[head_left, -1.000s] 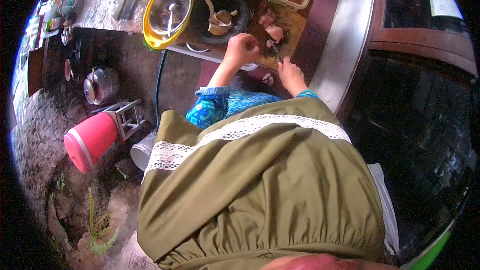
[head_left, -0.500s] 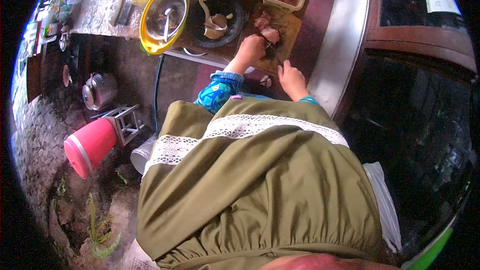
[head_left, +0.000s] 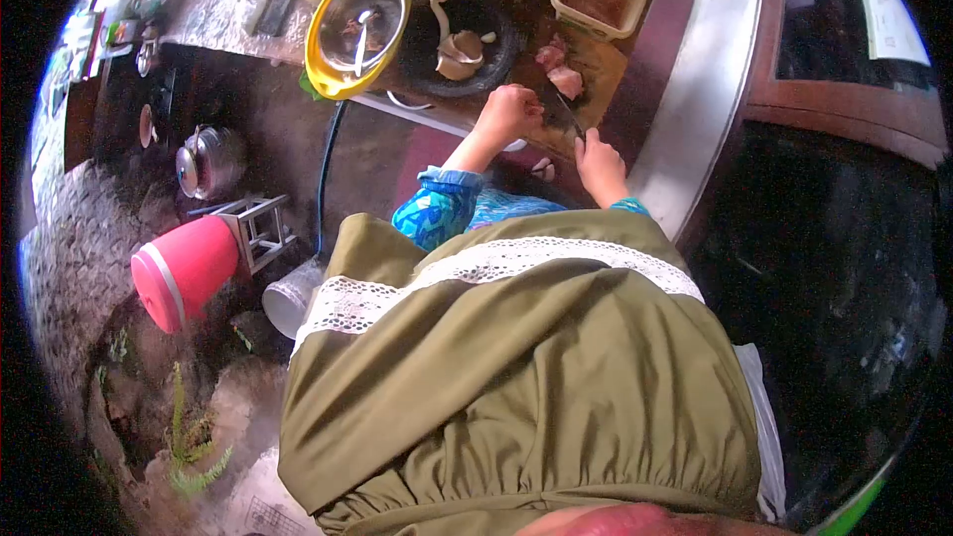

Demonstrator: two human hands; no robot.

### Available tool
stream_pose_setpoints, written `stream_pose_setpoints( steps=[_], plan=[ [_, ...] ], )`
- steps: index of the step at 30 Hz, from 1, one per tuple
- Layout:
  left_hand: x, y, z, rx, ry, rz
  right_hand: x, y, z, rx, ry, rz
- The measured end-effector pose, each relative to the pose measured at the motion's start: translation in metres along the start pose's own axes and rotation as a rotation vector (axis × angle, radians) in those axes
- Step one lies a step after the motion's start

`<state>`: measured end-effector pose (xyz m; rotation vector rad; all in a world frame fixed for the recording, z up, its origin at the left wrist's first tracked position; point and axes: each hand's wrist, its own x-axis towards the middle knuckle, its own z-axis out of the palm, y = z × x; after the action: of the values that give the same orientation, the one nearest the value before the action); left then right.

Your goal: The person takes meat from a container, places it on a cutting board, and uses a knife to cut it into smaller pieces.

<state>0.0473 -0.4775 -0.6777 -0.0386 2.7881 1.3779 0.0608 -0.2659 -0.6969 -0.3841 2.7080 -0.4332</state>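
Observation:
My right hand is closed round the handle of a knife, whose blade points away from me over the wooden cutting board. Pieces of pink raw meat lie on the board just beyond the blade tip. My left hand hovers at the board's near left edge, apart from the meat, its fingers curled. Whatever might be between those fingers is too small to make out. Small pale pieces lie below the board, between my hands.
Beyond the board stands a whitish tub with pinkish contents. Left of it, a dark round dish holds pale pieces, beside a yellow-rimmed basin containing a metal bowl and spoon. A pink bucket and a metal pot are lower left.
My left hand has drawn back from the meat toward the board's near edge. The knife has come away from beside the left hand, and the whole view has shifted slightly.

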Motion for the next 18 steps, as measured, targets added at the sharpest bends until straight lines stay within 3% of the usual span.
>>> stream_pose_setpoints(
  steps=[4, 5, 8, 15, 18],
  plan=[
    [0.002, -0.004, -0.038, 0.024, 0.154, 0.008, -0.005, -0.002, -0.003, 0.033, -0.018, 0.023],
    [0.002, -0.009, -0.049, -0.057, 0.19, -0.121, -0.006, -0.002, -0.006, 0.045, -0.031, 0.024],
    [0.008, -0.036, -0.084, -0.101, 0.366, -0.002, -0.008, 0.001, -0.005, 0.066, -0.017, 0.04],
    [-0.002, -0.028, -0.118, 0.065, 0.387, -0.132, -0.013, 0.004, -0.006, 0.109, 0.052, 0.045],
    [-0.009, -0.039, -0.121, -0.079, 0.441, -0.157, -0.017, 0.008, -0.008, 0.09, 0.058, 0.035]
  ],
)
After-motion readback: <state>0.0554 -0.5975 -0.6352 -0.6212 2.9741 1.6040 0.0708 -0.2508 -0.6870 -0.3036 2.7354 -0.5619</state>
